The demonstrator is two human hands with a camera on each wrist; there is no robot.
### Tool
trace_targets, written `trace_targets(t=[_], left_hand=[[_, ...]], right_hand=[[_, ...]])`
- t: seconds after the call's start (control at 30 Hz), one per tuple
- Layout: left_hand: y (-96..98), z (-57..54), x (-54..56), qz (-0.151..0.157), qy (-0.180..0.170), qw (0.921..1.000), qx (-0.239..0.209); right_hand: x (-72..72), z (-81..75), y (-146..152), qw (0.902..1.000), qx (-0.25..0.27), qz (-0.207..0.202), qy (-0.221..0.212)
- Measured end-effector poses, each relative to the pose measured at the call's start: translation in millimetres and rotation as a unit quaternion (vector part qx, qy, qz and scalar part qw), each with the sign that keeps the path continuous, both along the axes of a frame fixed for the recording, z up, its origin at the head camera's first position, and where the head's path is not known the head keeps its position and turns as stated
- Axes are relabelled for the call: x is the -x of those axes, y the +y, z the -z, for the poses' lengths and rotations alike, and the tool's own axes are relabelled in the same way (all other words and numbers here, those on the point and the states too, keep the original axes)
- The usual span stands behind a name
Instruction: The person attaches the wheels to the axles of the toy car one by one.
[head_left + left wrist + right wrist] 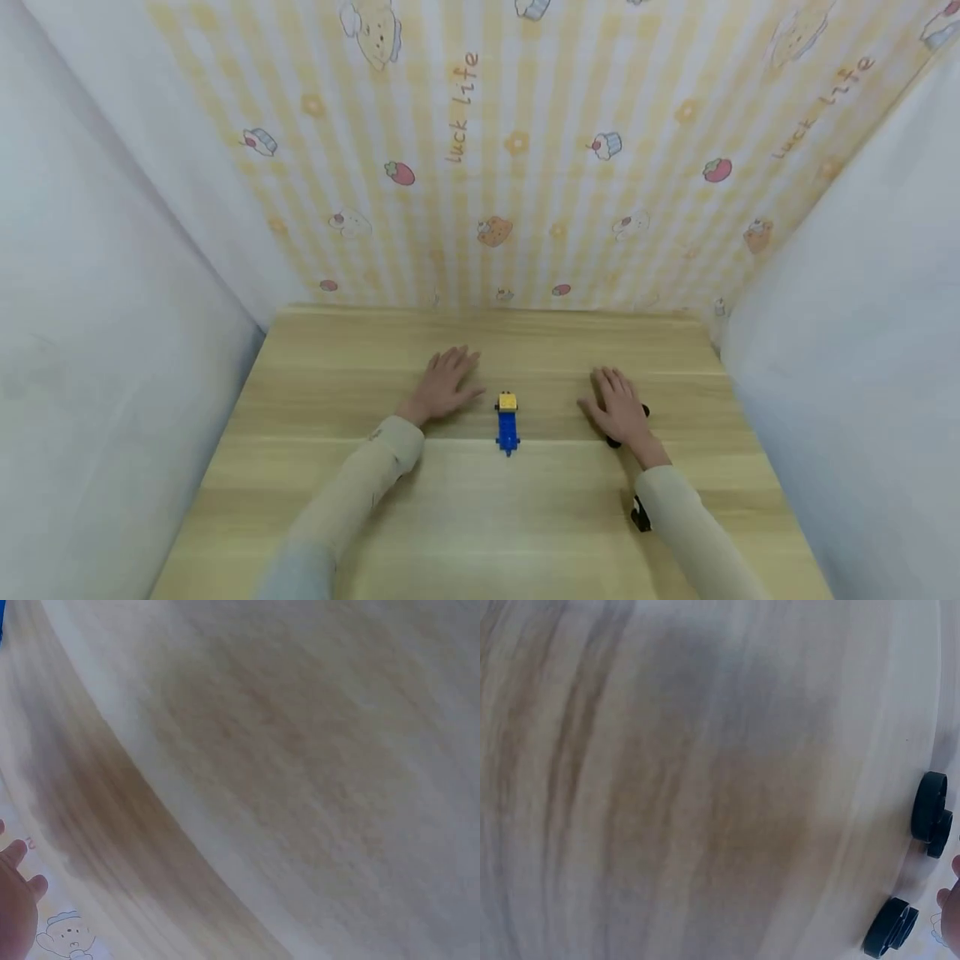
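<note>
A small toy block vehicle, with a blue base (507, 433) and a yellow block (507, 402) at its far end, lies on the table between the hands. My left hand (447, 387) rests to its left, fingers spread and empty. On the other side, my right hand (618, 408) lies with fingers extended, near black toy wheels (614, 442); whether it touches them is hidden. The right wrist view shows two black wheel pieces (930, 806) beside the fingers. Another black wheel piece (640, 514) sits by the right sleeve, partly covered.
The wooden table (480, 517) reaches a yellow-checked patterned cloth (517, 192) at the back. White sheets hang on the left (97, 333) and the right (847, 333).
</note>
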State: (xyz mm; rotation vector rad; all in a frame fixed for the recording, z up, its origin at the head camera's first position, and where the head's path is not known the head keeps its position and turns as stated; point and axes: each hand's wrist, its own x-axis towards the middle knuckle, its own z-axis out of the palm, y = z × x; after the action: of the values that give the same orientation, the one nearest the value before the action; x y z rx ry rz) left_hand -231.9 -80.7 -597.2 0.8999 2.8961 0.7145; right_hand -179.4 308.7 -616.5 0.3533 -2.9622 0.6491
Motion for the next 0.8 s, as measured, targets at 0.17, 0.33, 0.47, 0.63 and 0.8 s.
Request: trace_targets(t=[0.17,0.33,0.47,0.63,0.8], left_hand=[[-3.7,-7.0,18.9,0.003,0.014,0.9998,0.016],[-7.7,-12.3,28.9,-0.019,0.021,0.9994,0.019],[-8.1,-10.4,28.2,-0.023,0.002,0.9995,0.022],[-4.7,0.1,17.8,-0.016,-0.036,0.9987,0.032],[-1.0,-1.5,15.0,-0.016,-0.036,0.9987,0.032]], right_hand=[[16.6,-11.8,1.6,0.9998,-0.018,0.003,-0.010],[24.8,-17.5,2.0,0.9999,-0.016,0.002,-0.002],[21.5,-15.1,2.7,0.9998,-0.014,0.007,-0.015],[8.4,-4.4,4.7,0.9990,-0.012,0.011,-0.041],[5.8,-3.9,5.7,0.9994,-0.009,0.013,-0.030]])
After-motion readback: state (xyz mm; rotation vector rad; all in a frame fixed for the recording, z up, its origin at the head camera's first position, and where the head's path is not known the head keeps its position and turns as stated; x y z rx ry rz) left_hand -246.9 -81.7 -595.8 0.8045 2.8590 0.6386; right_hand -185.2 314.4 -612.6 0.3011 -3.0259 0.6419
